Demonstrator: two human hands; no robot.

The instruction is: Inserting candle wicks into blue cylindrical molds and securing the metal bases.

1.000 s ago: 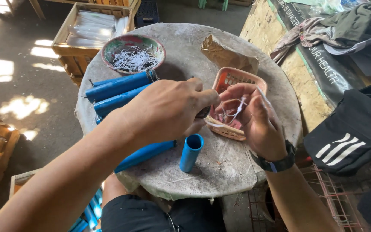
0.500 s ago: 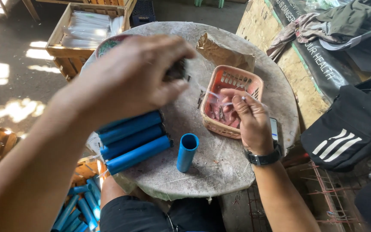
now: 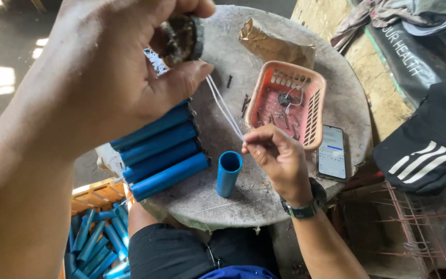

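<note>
My left hand [image 3: 114, 77] is raised close to the camera and grips a small dark round part [image 3: 181, 37] between thumb and fingers. Two thin white wires [image 3: 224, 107] run from that part down to my right hand [image 3: 274, 157], which pinches their ends above the round stone table [image 3: 336, 98]. A short blue tube [image 3: 228, 173] stands upright just left of my right hand. Several long blue tubes [image 3: 158, 150] lie side by side on the table under my left hand. An orange plastic basket [image 3: 313, 106] with small metal bits sits behind my right hand.
A phone [image 3: 332, 152] lies on the table right of the basket. A crumpled brown paper bag [image 3: 272, 44] rests at the back. A crate of blue tubes [image 3: 96, 240] stands on the floor at lower left. Dark clothing [image 3: 424, 139] lies at the right.
My left hand has lifted the dark part up toward the camera. My right hand left the basket and pulled the white wires taut toward the table's front.
</note>
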